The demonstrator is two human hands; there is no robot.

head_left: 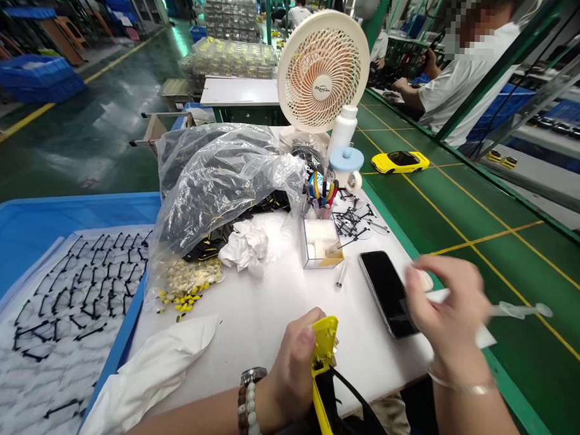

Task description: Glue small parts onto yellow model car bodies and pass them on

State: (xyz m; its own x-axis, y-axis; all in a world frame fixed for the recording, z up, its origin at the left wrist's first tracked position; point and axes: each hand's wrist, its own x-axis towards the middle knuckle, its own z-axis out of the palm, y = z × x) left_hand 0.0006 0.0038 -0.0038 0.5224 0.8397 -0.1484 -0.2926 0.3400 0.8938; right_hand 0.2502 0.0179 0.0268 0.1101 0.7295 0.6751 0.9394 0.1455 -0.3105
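Grips a yellow plastic shell [324, 349] in the left hand [289, 370], thumb pressed against its upper end, low at the near edge of the white table [267, 318], with a black piece hanging off the shell's underside. Pinches a clear syringe [519, 309] in the right hand [446, 308], blurred by motion, fingers closed round the barrel and its far end sticking out to the right over the green bench [461, 230]. Hovers with that hand just above the near end of a black phone [385, 287] lying flat on the table, well apart from the shell. Behind the phone, a small clear box [320, 244] and a scatter of black sprue bits [354, 220]; beside the box, a second small syringe [341, 275] flat on the table. Further left, a crumpled white tissue [245, 244], a large clear plastic bag [215, 177] of dark parts, and a heap of little yellow pieces [185, 296]. At the far left, a blue tray [32, 234] lined with rows of black frames. At the table's back, a cream fan [322, 69] and a white bottle [343, 127]; on the bench beyond, a yellow toy car [400, 161]. In the top right corner, another person in a white shirt [451, 90] at a separate station.
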